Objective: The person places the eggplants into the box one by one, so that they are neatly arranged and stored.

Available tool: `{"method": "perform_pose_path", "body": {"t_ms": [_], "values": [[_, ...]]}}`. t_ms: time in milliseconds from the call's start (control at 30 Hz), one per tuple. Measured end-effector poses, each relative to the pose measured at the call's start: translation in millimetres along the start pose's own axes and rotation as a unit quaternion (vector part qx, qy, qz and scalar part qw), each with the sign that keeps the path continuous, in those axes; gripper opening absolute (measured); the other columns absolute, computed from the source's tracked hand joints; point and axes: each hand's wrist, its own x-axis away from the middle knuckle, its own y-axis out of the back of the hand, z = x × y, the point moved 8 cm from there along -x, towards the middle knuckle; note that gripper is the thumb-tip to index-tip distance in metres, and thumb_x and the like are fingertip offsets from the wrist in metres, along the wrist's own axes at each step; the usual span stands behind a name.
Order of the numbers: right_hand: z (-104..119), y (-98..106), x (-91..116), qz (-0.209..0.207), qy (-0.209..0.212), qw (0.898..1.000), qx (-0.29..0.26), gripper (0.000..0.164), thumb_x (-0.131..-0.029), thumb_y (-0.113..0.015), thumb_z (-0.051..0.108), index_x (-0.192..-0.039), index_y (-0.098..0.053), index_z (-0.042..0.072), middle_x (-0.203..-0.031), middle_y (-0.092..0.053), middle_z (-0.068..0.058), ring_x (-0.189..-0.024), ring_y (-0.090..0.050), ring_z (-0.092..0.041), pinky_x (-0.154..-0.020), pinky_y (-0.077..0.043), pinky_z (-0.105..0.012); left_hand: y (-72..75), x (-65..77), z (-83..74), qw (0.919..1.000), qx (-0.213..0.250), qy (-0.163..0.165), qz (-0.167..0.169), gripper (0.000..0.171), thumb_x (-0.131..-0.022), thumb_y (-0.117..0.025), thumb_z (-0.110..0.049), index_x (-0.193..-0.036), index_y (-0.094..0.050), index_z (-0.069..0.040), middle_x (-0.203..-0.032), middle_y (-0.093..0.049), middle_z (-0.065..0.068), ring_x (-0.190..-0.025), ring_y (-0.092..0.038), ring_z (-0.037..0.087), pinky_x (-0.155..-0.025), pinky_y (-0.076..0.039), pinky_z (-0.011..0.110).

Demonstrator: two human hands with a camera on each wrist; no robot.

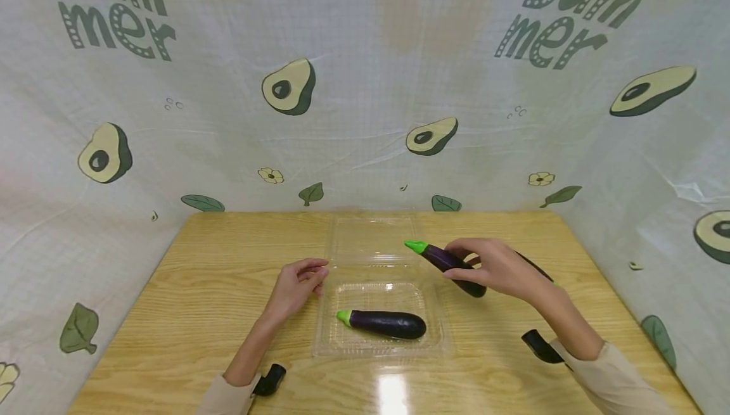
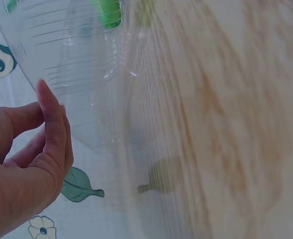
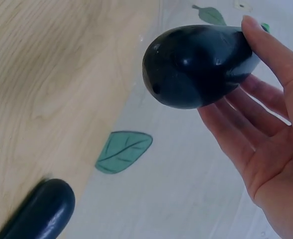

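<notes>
My right hand grips a dark purple eggplant between thumb and fingers, above the table right of a clear plastic clamshell container. Its bright green stem end points left; the rounded bottom of the held eggplant fills the upper part of the right wrist view. A second eggplant lies inside the container's base, green end to the left. With thumb and fingertips, my left hand pinches the container's left edge near the hinge. Behind the right hand lies a third eggplant, mostly hidden.
The container's open lid lies flat toward the back of the wooden table. A white cloth printed with avocados and leaves hangs behind the table and along both sides.
</notes>
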Motion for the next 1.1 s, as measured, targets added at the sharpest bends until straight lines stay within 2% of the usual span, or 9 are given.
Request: {"method": "perform_pose_path", "body": {"t_ms": [300, 600, 933, 1100], "values": [[11.6, -11.3, -12.6, 0.012, 0.018, 0.999, -0.026, 0.04, -0.092, -0.079, 0.038, -0.12, -0.072, 0.011, -0.108, -0.073, 0.003, -0.098, -0.07, -0.015, -0.083, -0.062, -0.038, -1.1, -0.7, -1.4, 1.0, -0.001, 0.002, -0.002, 0.032, -0.101, -0.067, -0.01, -0.128, -0.066, 0.008, -0.108, -0.068, 0.025, -0.069, -0.067, 0.023, -0.067, -0.06, 0.034], [30.4, -23.8, -24.7, 0.018, 0.056, 0.998, -0.019, 0.037, -0.09, -0.082, 0.035, -0.117, -0.073, 0.011, -0.102, -0.074, 0.006, -0.093, -0.07, -0.009, -0.081, -0.062, -0.038, -1.4, -1.1, 0.2, 1.0, -0.004, -0.001, -0.007, 0.033, -0.101, -0.067, -0.008, -0.128, -0.064, 0.012, -0.107, -0.067, 0.027, -0.068, -0.067, 0.027, -0.064, -0.059, 0.033], [45.7, -44.8, -38.6, 0.05, 0.085, 0.994, -0.049, 0.036, -0.091, -0.08, 0.034, -0.117, -0.073, 0.009, -0.1, -0.075, 0.004, -0.091, -0.071, -0.009, -0.08, -0.061, -0.037, -2.1, 1.9, -1.7, 0.9999, -0.005, 0.005, -0.014, 0.034, -0.101, -0.067, -0.009, -0.128, -0.064, 0.011, -0.106, -0.068, 0.025, -0.071, -0.068, 0.033, -0.064, -0.058, 0.031], [48.0, -57.0, -43.6, 0.065, 0.101, 0.992, -0.042, 0.037, -0.092, -0.08, 0.033, -0.118, -0.073, 0.007, -0.101, -0.075, 0.002, -0.091, -0.071, -0.011, -0.076, -0.06, -0.032, -1.6, 3.9, -4.2, 0.9998, -0.005, 0.007, -0.019, 0.033, -0.101, -0.068, -0.009, -0.127, -0.065, 0.011, -0.106, -0.069, 0.025, -0.07, -0.067, 0.032, -0.064, -0.059, 0.033]]}}
